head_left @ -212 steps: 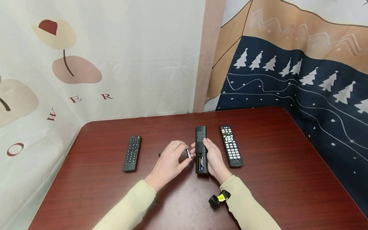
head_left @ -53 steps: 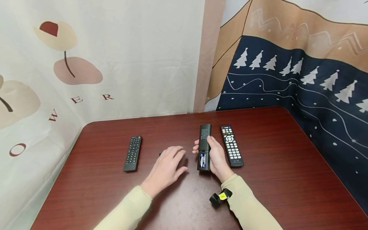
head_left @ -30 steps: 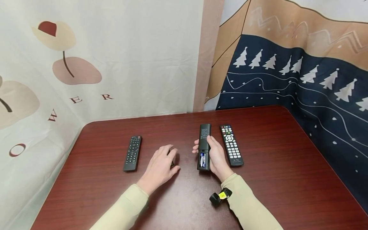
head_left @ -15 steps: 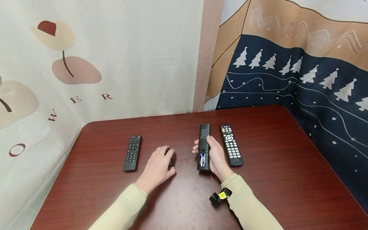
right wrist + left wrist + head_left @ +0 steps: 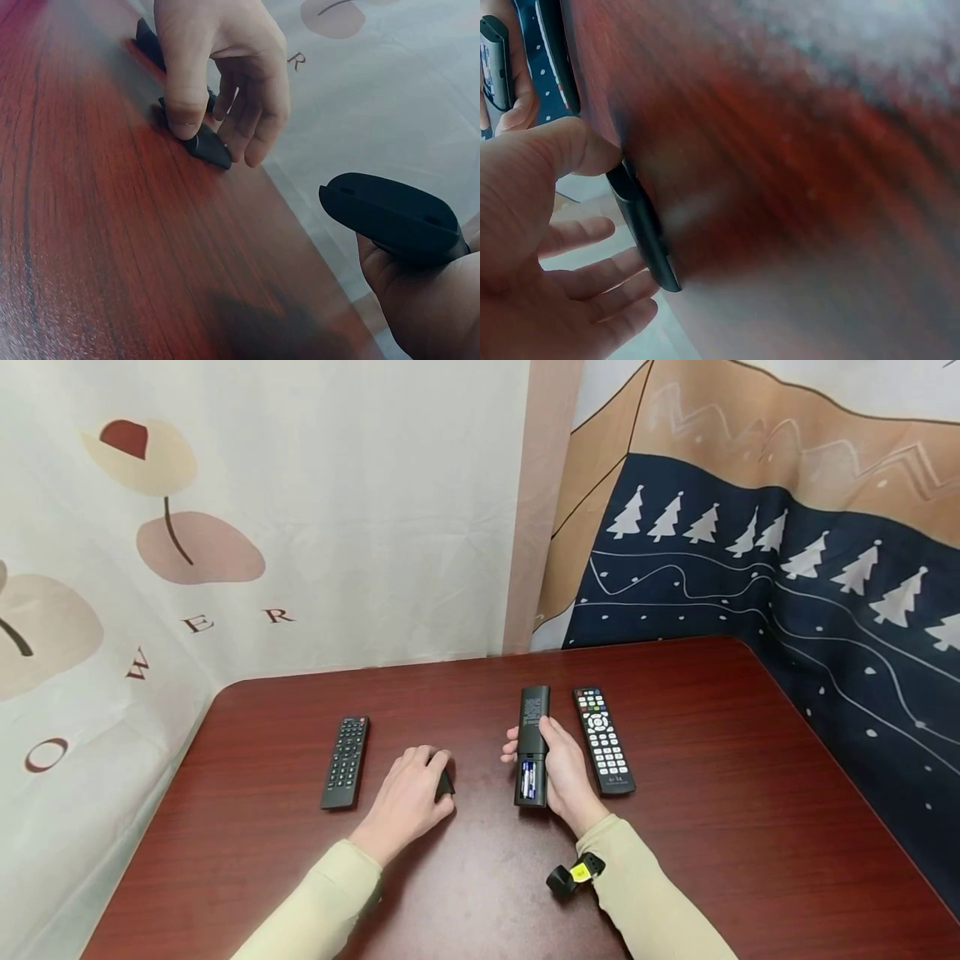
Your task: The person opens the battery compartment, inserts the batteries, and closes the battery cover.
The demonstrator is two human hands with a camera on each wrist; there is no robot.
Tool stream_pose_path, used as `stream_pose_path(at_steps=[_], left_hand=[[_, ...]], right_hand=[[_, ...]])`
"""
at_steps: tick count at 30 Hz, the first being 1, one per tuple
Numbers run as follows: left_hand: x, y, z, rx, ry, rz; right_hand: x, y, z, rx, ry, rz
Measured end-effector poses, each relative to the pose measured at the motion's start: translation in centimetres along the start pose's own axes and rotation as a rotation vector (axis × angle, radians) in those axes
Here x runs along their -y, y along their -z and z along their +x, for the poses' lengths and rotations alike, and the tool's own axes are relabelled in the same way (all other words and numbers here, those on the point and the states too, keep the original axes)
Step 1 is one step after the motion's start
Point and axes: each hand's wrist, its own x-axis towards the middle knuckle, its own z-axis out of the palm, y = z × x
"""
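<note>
My right hand (image 5: 567,772) grips a black remote control (image 5: 534,706) face down, thumb along its right edge and fingertips showing on the left. Its battery compartment is uncovered, and batteries (image 5: 528,779) lie side by side in it. To the left, low over the table, my left hand (image 5: 403,795) pinches a small black battery cover (image 5: 446,785) between thumb and fingers. The left wrist view shows the thumb on one end of this battery cover (image 5: 643,229) and the fingers along its far side. From above, the hand hides part of the cover.
A black remote with dark keys (image 5: 347,762) lies left of my left hand. Close beside my right hand lies another remote with white keys (image 5: 603,739). The reddish-brown table (image 5: 697,760) meets printed curtains at its back and sides. A black strap device (image 5: 573,875) sits on the right wrist.
Earlier my left hand held a battery by the remote; then both batteries lie in the compartment. The left hand has since moved left and taken hold of the battery cover. The right hand keeps its grip.
</note>
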Motion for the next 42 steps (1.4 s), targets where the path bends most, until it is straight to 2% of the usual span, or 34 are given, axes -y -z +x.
stream_pose_path(at_steps=[4,8,16,24,29,38,42], left_hand=[[0.0,0.1,-0.1,0.021,0.013,-0.015],[0.1,0.1,-0.1,0.020,-0.003,-0.021],[-0.3,0.2,0.1,-0.038,-0.059,-0.059],[-1.0,0.6,0.5,-0.055,-0.074,-0.096],[-1.4,0.7,0.6,-0.087,-0.090,-0.118],[-1.9,0.8,0.8,-0.165,-0.171,-0.153],[-2.2,1.0,0.9,-0.173,-0.194,-0.171]], right_hand=[[-0.1,0.0,0.0,-0.001,-0.003,0.000],[-0.2,0.0,0.0,-0.003,-0.003,0.001],[-0.2,0.0,0.0,-0.007,0.000,0.000],[-0.2,-0.1,-0.1,-0.002,-0.001,0.006],[-0.1,-0.2,0.0,-0.001,-0.003,0.004],[-0.2,-0.1,0.1,0.004,-0.002,0.002],[-0.2,-0.2,0.1,0.007,-0.001,-0.005]])
